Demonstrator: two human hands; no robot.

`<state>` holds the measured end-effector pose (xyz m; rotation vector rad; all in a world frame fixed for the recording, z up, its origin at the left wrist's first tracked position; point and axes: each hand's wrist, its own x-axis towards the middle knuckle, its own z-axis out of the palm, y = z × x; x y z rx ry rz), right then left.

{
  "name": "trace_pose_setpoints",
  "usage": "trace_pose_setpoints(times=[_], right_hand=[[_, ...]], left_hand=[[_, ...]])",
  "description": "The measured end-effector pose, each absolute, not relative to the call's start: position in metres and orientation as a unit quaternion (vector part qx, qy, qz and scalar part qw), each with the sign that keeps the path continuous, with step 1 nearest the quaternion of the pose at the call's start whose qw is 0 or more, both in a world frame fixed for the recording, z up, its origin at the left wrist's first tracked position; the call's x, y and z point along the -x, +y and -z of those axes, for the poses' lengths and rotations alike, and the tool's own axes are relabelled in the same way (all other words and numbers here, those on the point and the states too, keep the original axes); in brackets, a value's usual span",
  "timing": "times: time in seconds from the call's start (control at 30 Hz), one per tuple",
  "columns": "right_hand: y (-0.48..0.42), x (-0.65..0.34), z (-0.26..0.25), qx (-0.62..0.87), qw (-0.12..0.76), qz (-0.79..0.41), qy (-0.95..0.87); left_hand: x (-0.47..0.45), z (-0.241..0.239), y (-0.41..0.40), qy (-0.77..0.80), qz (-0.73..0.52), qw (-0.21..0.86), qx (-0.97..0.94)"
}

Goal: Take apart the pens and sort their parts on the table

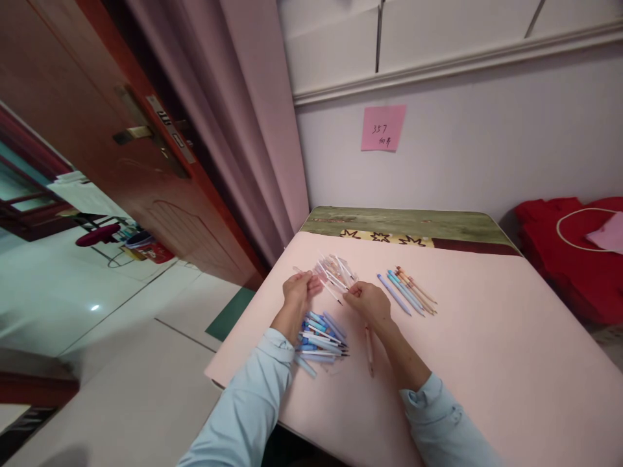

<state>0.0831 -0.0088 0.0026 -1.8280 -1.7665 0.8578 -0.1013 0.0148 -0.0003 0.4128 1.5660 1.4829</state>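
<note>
My left hand point(298, 290) is at the left edge of a loose pile of pen refills and clear pinkish parts point(335, 267), its fingers curled together. What it pinches, if anything, is too small to make out. On the pile's right side my right hand point(372, 302) has thumb and forefinger closed at the dark-tipped end of a white pen refill point(335, 281). Nearer me lies a heap of blue pen barrels point(322, 340), with several white refills across it. A peach-coloured pen part point(369, 350) lies below my right wrist.
Several pens point(409, 293) in blue, orange and tan lie in a row at the right. The pink-covered table point(487, 350) has a green patterned strip point(399, 222) at the back. Red bags point(574, 259) stand beyond its right edge; a wooden door point(160, 194) is on the left.
</note>
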Motion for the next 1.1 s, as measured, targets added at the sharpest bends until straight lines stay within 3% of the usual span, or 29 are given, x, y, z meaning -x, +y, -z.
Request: trace_pose_setpoints(times=[0.33,0.53,0.77,0.93,1.0,1.1], right_hand=[[-0.006,-0.085,-0.003,0.649,0.272,-0.336,-0.626],[-0.005,-0.086,-0.003,0.634,0.289,-0.344,-0.629],[-0.001,-0.084,0.007,0.588,0.349,-0.414,-0.601],[0.0,-0.074,0.015,0.474,0.404,-0.567,-0.54],[0.0,-0.074,0.014,0.472,0.396,-0.561,-0.553],[-0.003,-0.08,0.006,0.536,0.347,-0.464,-0.614]], left_hand=[[0.11,0.008,0.015,0.821,-0.316,0.318,-0.355],[0.11,0.002,0.021,0.837,-0.255,0.271,-0.401],[0.1,-0.008,0.003,0.787,-0.357,0.261,-0.429],[0.069,-0.006,0.0,0.659,-0.492,0.422,-0.381],[0.068,-0.006,0.002,0.598,-0.555,0.484,-0.316],[0.081,-0.01,0.007,0.592,-0.606,0.467,-0.254]])
